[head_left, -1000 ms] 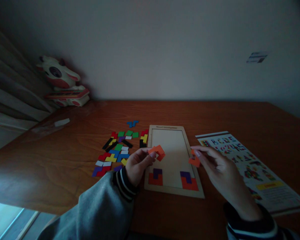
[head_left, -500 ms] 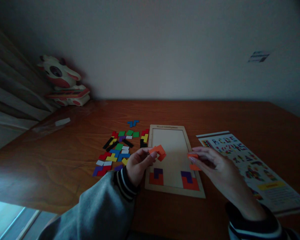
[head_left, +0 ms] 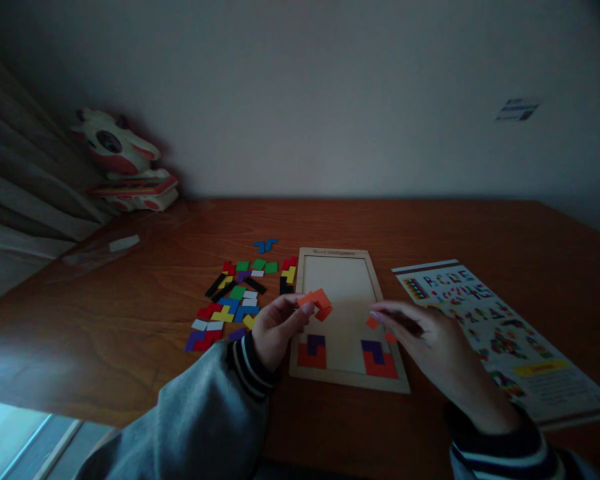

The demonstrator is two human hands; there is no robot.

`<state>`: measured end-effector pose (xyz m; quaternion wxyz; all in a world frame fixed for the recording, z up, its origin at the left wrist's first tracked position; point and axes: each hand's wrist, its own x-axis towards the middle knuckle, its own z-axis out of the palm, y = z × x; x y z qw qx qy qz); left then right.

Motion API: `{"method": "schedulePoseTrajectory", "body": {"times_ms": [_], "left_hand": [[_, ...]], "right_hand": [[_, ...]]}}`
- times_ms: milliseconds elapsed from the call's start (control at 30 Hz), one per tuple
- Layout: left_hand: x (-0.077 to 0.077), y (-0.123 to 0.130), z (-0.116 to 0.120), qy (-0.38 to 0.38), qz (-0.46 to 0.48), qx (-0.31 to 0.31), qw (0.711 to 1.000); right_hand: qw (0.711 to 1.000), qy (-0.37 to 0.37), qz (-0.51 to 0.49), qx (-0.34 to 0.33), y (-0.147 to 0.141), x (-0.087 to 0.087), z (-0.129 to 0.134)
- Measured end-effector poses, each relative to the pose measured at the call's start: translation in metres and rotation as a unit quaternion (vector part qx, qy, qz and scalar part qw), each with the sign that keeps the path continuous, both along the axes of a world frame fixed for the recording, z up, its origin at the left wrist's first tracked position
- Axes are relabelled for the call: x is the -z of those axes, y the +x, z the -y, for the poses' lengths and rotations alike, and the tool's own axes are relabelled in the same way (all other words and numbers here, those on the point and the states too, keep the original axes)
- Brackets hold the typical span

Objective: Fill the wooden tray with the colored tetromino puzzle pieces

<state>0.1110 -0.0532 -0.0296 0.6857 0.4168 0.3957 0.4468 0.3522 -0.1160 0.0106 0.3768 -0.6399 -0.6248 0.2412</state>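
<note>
Above the middle of the wooden puzzle board [head_left: 337,288], my left hand [head_left: 279,328] pinches orange puzzle pieces [head_left: 321,301]; their overlap hides how many there are. Over the board's right edge, my right hand [head_left: 427,340] has its thumb and fingers closed on an orange puzzle piece [head_left: 373,323]. Another bit of orange shows under the thumb, and I cannot tell whether it belongs to the same piece. In the board's near corners lie red pieces with purple ones against them, a purple piece [head_left: 317,345] at left and a purple piece [head_left: 373,351] at right.
Several loose coloured pieces [head_left: 224,315] are spread left of the board, with blue pieces [head_left: 266,246] farther back. A printed pattern sheet [head_left: 500,333] lies to the right. A cow-shaped toy [head_left: 125,163] stands at the back left near the curtain [head_left: 20,180].
My right hand has shifted slightly left and turned, and the orange piece at its fingertips now shows at a different angle. My left hand has stayed in place.
</note>
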Motion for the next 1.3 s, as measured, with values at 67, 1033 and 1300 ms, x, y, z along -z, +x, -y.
{"method": "schedulePoseTrajectory", "body": {"times_ms": [67, 1033, 1300], "left_hand": [[-0.001, 0.000, 0.000, -0.002, 0.002, -0.001, 1.000], [-0.014, 0.003, 0.004, -0.002, -0.014, 0.034, 0.999], [-0.023, 0.005, 0.009, 0.013, -0.057, 0.054, 0.997]], "right_hand": [[1.000, 0.003, 0.005, 0.000, -0.001, 0.000, 0.000], [0.990, -0.071, -0.115, -0.040, -0.018, 0.013, -0.005], [0.987, -0.067, -0.133, -0.061, -0.042, -0.006, -0.006]]}}
